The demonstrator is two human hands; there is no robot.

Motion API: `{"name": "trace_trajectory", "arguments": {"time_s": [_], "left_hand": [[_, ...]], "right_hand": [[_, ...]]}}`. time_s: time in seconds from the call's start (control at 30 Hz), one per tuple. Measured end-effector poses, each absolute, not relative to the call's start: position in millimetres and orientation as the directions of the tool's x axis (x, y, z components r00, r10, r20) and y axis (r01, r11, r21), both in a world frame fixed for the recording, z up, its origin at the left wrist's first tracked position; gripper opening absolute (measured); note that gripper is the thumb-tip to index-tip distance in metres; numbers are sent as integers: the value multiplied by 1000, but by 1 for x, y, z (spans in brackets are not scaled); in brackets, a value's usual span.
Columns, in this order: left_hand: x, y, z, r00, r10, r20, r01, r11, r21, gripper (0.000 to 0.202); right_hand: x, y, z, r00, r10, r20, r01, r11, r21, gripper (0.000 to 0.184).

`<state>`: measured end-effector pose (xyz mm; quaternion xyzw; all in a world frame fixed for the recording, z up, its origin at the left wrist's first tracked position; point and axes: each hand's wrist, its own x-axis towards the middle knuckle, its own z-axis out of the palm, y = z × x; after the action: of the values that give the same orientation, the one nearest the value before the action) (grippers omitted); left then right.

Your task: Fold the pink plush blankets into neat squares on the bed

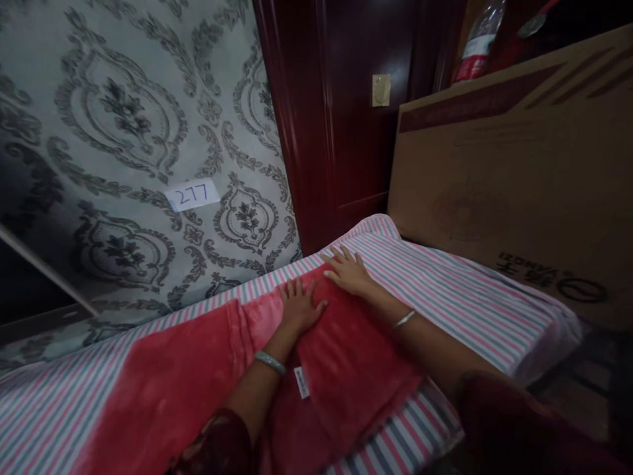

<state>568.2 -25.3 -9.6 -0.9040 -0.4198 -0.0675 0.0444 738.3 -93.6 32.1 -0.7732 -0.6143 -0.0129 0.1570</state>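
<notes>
A plush red blanket (346, 356) lies partly folded over a striped mattress (440, 290). Flat on the folded part rests my left hand (299, 309), fingers spread, with a bangle on its wrist. My right hand (347, 272) also lies spread, at the blanket's far edge beside the stripes, with a thin bracelet on that wrist. A small white label (301, 382) shows on the blanket below my left hand. To the left, another layer of the blanket stretches out, its edge turned over near my left forearm.
Patterned wallpaper (123, 119) runs behind the bed, bearing a paper marked 277 (194, 194). A dark red wooden panel (346, 132) stands behind the mattress. On the right leans a large cardboard box (514, 165), with a plastic bottle (479, 49) behind its top edge.
</notes>
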Motion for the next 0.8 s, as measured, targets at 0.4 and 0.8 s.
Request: {"name": "trace_trajectory", "arguments": {"time_s": [0.4, 0.8], "left_hand": [[568, -21, -32, 631, 769, 107, 765, -639, 83, 81], [508, -41, 15, 804, 590, -75, 573, -735, 363, 75]], "right_hand": [[772, -67, -43, 243, 967, 75, 926, -208, -314, 64], [814, -156, -33, 528, 849, -21, 689, -444, -573, 70]]}}
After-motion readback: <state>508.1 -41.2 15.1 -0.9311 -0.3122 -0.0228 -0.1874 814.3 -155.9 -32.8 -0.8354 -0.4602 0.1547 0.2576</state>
